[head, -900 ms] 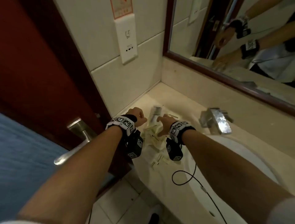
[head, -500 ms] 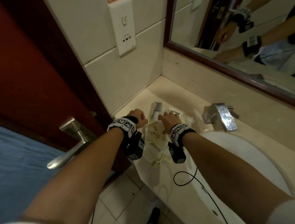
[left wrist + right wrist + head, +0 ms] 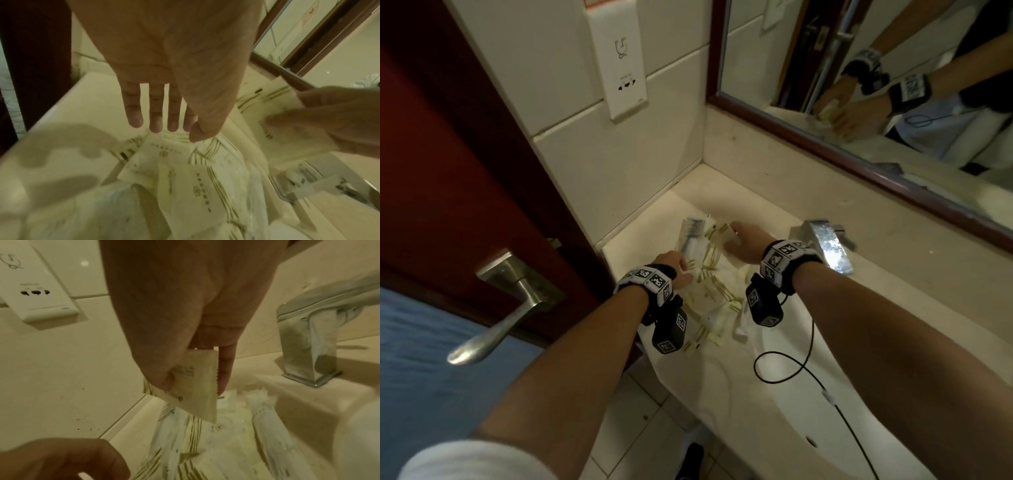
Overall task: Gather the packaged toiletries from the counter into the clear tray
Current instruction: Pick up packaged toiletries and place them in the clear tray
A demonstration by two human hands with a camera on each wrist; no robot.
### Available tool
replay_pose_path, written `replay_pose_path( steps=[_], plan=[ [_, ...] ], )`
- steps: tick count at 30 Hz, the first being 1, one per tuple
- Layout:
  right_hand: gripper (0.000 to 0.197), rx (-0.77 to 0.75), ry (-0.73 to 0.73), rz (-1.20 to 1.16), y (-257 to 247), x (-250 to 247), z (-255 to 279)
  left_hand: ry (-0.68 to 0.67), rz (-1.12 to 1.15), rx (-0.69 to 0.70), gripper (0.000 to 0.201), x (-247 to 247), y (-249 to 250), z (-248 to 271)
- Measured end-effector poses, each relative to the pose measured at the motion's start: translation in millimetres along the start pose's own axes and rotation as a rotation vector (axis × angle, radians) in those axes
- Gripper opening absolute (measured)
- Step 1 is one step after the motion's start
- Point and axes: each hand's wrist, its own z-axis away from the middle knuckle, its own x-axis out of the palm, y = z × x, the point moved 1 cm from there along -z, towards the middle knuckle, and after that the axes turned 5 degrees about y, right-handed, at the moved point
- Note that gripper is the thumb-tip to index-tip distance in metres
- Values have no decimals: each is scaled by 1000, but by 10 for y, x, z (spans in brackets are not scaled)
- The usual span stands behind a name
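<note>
Packaged toiletries, flat cream sachets with olive-gold stripes (image 3: 714, 291), lie heaped on the pale stone tabletop (image 3: 750, 202) between the wrists, in the corner by the tiled wall. One small cream sachet with a serrated edge (image 3: 195, 382) is pinched between thumb and fingers of the right hand (image 3: 744, 245), lifted over the far end of the heap. At 8 o'clock from it, the left hand (image 3: 676, 269) hovers over the near sachets with its fingers (image 3: 153, 116) straight and slightly spread, holding nothing. A clear plastic tray wall (image 3: 257, 194) shows dimly beside the sachets in the left wrist view; its full outline cannot be told. At 3 o'clock from the right hand stands a square chrome faucet (image 3: 825, 246). A white wall socket plate (image 3: 619, 65) hangs at 12 o'clock, above the heap.
</note>
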Motion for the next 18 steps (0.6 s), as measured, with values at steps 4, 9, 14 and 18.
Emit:
replay_pose_path(
  steps=[4, 9, 14, 18],
  plan=[
    [35, 38, 43, -80, 57, -85, 97, -15, -56, 23, 42, 261, 102, -87],
    [22, 48, 51, -164, 167, -103, 174, 65, -111, 34, 29, 484, 216, -159],
    [23, 65, 87, -170, 283, -150, 239, 34, -122, 0, 33, 576, 256, -194],
    [22, 61, 83, -171, 392, -152, 248, -27, -117, -39, 35, 536, 298, -168]
  ],
)
